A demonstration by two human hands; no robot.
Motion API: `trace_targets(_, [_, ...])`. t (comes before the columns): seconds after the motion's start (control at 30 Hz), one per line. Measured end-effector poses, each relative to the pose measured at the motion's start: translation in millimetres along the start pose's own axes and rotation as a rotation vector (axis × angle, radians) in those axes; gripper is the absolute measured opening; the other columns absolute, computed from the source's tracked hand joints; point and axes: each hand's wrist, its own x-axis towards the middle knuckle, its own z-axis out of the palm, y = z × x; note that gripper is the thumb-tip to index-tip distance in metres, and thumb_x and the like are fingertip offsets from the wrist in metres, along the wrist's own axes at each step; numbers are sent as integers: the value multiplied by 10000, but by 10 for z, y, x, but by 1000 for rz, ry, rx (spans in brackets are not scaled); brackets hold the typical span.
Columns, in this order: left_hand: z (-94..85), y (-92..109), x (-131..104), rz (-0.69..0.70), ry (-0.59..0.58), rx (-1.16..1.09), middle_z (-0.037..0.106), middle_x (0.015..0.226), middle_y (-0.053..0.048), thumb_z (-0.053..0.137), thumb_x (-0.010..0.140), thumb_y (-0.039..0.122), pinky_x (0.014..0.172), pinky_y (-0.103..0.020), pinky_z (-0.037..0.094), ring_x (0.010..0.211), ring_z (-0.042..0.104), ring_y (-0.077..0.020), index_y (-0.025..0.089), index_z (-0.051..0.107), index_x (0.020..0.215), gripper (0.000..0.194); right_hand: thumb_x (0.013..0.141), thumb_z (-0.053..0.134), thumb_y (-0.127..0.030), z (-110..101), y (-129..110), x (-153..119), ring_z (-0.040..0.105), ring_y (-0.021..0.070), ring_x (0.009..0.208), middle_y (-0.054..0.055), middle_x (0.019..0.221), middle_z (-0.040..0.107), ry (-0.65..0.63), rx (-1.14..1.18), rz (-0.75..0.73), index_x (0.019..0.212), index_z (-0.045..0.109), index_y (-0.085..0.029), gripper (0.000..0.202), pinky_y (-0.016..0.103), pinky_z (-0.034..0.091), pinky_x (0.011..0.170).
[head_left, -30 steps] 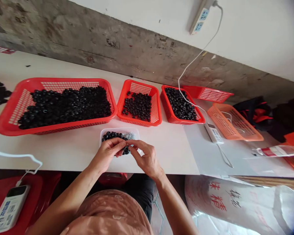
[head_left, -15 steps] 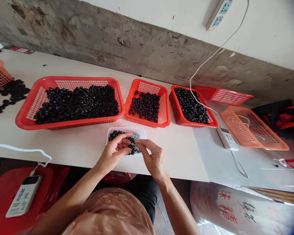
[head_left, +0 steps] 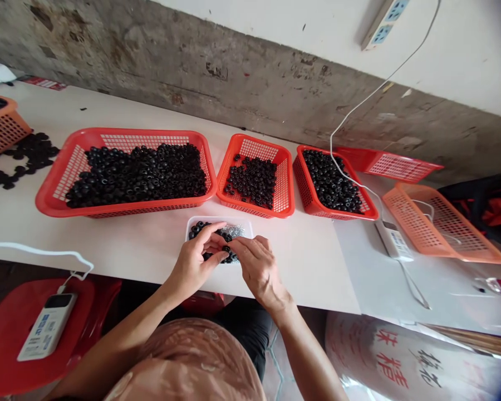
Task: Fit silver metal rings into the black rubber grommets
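Between the thumb and fingers of my left hand [head_left: 197, 259] is a small black ring-like piece [head_left: 226, 249]. My right hand [head_left: 259, 268] is closed in a pinch against that same piece; whether something tiny is between its fingertips is hidden. Both hands are over a translucent white plastic tub [head_left: 250, 227] on the table. Inside it, black round pieces [head_left: 197, 229] lie to the left, and tiny silvery beads or balls [head_left: 236, 229] fill the back right.
Behind the tub stand a large red basket [head_left: 42, 203], a smaller red basket [head_left: 284, 184] and another red basket [head_left: 303, 181], all holding black pieces. An orange basket [head_left: 455, 223], a white power strip [head_left: 394, 240] and its cable are to the right. A power bank [head_left: 48, 326] lies on a red stool [head_left: 8, 334].
My right hand has turned, its fingers closing in more tightly on the black piece at my left fingertips. The whole view has shifted slightly, so the scene sits a little further right.
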Motion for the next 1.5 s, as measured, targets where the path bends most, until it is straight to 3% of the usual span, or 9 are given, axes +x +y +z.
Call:
trace_targets(0.13, [-48,27,46,-170,16,-257,717,914,-43,789,802,277,771,-276,566,836,696,-172,187,618,1207,449,1018,355,-97,-47,-11,25,668,205,947,124,1198,702,-64,-104,-143,1405,536,-178,435,412,435,932])
trace_targets(0.3, [-126,21,89,-238,60,-351,724,874,-24,843,748,269,740,-245,543,786,686,-148,188,612,1143,465,1018,362,-73,-50,-74,140,661,183,1082,105,1240,693,-115,-2,-74,1372,554,-174,416,363,450,914])
trace_targets(0.43, [-139,-16,49,-193,51,-278,720,899,-26,802,800,285,766,-260,552,795,690,-149,198,569,1180,455,1001,363,-62,-36,-156,194,652,203,1111,108,1281,675,-169,-76,0,1307,615,-186,415,371,443,912])
trace_targets(0.63, [-183,-14,19,-40,126,-93,702,956,-22,733,868,276,828,-277,559,862,698,-155,223,519,1267,456,980,346,-48,1,-228,198,650,233,1090,120,1385,609,-217,-193,47,1439,515,-223,519,408,427,936])
trace_targets(0.77, [-239,5,56,-43,114,-186,683,966,-27,731,864,282,816,-286,575,835,716,-163,181,674,1025,199,1018,454,-160,103,-68,198,673,188,989,87,1166,704,-170,-52,189,1267,648,-210,320,310,472,854])
trace_targets(0.97, [-284,44,58,-137,155,-365,712,943,-23,793,795,258,795,-288,572,794,720,-159,179,729,932,170,990,508,-129,307,114,309,631,166,782,61,950,662,-541,-204,117,1058,725,-217,245,268,460,711])
trace_targets(1.17, [-312,65,18,-174,127,-359,706,887,-23,791,802,278,710,-249,531,741,697,-141,174,734,880,141,967,447,-69,357,87,503,647,204,836,113,954,669,-775,-295,77,983,683,-150,251,322,477,818])
trace_targets(1.4, [-315,36,42,-202,52,-397,688,849,-14,764,835,328,705,-243,516,706,655,-116,170,697,850,172,925,611,-129,326,194,507,679,202,890,88,1024,689,-767,-197,150,1060,639,-157,141,288,493,783])
trace_targets(1.5, [-310,23,50,-225,35,-382,684,856,-20,772,821,350,701,-250,519,711,652,-124,168,712,896,206,920,621,-121,283,252,464,670,174,908,68,1006,704,-660,-29,215,1036,648,-163,126,274,496,803])
